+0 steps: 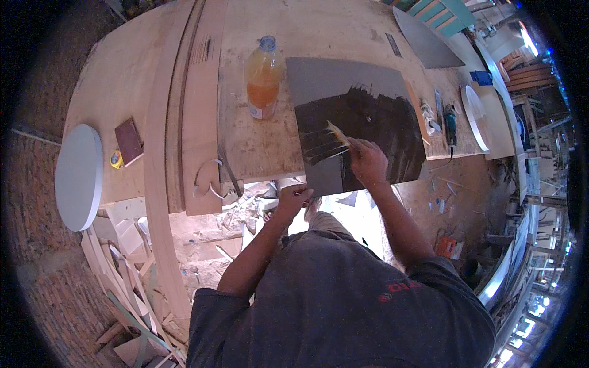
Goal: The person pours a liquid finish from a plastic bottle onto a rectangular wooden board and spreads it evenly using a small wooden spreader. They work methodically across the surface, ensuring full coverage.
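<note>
A grey rectangular sheet [325,76], partly coated in dark wet liquid, lies across the workbench's front edge. My right hand [368,161] grips a brush [336,132] whose pale bristles are over the coated area, where light streaks show. At the sheet's lower left corner my left hand [293,199] is closed on its edge. A plastic bottle [262,86] of orange liquid stands upright just left of the sheet.
Long boards [184,110] lie lengthwise left of the bottle, near a white oval panel [78,178] and a tape measure [116,159]. A power tool [450,129] and another white round panel [473,116] rest at right. Wood offcuts [126,276] are piled below left.
</note>
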`<move>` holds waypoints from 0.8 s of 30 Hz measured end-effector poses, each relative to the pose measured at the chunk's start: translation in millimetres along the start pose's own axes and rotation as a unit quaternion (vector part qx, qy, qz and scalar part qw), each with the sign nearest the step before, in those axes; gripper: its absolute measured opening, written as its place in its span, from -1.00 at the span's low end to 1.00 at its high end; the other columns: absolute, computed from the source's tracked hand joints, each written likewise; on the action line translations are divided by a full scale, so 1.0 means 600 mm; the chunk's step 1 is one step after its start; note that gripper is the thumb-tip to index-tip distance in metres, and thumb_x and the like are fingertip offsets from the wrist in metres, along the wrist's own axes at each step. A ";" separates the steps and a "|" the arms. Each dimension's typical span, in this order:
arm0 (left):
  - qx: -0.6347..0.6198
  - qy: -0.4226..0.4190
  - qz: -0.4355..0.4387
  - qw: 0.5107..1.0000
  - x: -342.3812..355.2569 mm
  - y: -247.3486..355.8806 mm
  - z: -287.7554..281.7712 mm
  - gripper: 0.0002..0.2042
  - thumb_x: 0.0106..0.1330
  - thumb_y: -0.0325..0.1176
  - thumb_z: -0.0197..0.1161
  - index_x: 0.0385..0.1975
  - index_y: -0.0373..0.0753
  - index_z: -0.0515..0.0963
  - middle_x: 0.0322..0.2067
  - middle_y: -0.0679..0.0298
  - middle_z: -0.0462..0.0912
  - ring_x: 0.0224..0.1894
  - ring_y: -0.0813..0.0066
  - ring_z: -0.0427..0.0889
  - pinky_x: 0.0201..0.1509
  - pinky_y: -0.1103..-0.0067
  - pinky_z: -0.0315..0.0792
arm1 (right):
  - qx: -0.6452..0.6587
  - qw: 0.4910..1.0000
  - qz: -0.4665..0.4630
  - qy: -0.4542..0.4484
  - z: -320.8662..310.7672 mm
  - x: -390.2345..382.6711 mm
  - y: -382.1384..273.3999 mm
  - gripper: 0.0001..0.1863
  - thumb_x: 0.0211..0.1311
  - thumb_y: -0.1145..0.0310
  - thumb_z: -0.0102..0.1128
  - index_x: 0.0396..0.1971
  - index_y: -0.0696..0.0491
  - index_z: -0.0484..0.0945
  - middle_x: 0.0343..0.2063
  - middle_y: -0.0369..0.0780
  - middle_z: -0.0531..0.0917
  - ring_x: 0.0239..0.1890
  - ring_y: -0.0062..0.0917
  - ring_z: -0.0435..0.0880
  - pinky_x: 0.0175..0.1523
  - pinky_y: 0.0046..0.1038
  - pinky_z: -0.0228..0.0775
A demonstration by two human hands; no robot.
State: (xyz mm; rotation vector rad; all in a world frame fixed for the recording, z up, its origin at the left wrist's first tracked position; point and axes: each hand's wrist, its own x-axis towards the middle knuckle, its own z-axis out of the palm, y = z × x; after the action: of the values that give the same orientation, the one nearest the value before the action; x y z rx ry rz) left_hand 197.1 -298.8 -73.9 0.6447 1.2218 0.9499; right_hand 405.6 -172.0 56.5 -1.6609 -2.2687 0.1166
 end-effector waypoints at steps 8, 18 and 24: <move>0.006 -0.023 -0.009 1.000 0.002 -0.011 -0.001 -0.75 0.41 -0.33 0.38 -0.09 -0.39 0.74 -0.37 0.23 0.74 -0.34 0.55 0.69 -0.23 0.54 0.62 | -0.058 0.994 0.068 -0.069 -0.031 -0.011 0.082 -0.69 0.16 0.36 0.25 -0.09 -0.06 0.77 -0.18 -0.08 0.78 -0.13 -0.07 0.77 -0.03 -0.05 0.62; -0.015 -0.009 -0.016 1.000 0.000 -0.013 0.002 -0.73 0.42 -0.34 0.38 -0.02 -0.40 0.72 -0.29 0.24 0.75 -0.30 0.51 0.70 -0.23 0.53 0.63 | 0.005 0.981 0.008 -0.193 0.048 -0.010 -0.119 -0.70 0.24 0.10 0.24 -0.18 -0.07 0.77 -0.21 -0.12 0.81 -0.26 -0.11 0.82 -0.14 -0.06 0.70; -0.008 -0.015 -0.020 1.000 -0.012 -0.001 -0.006 -0.66 0.42 -0.30 0.39 0.05 -0.41 0.68 -0.20 0.19 0.76 -0.25 0.47 0.72 -0.17 0.50 0.66 | 0.007 1.000 0.000 -0.020 -0.019 -0.021 0.010 -0.65 0.17 0.47 0.23 -0.04 -0.07 0.77 -0.08 -0.17 0.78 -0.04 -0.15 0.74 0.00 -0.13 0.62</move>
State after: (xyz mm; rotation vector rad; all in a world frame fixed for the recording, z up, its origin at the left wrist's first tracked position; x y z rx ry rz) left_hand 193.5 -305.9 -71.9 0.6175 1.1959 0.9136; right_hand 417.8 -183.3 63.0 -1.6665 -2.2921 0.1672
